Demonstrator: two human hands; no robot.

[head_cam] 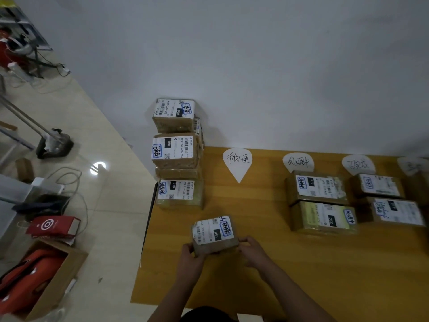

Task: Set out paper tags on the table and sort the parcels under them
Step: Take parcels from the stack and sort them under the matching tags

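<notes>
Parcel (214, 233), gripped at both ends by curled fingers (249, 240) of left hand (189, 256) and right hand (251, 252), at near worktop (278, 287). Parcel stack (176, 154) stands far-left; floor carton (62, 282) holds an orange item (30, 268).

Setting: indoor workroom used for parcel sorting. Evidence: wooden table (255, 275) against plain white wall (255, 66); label-stickered cardboard parcels (174, 149) under handwritten paper tags (237, 162); glossy tiled floor (111, 228) with metal stand base (54, 145), open carton (58, 282).
</notes>
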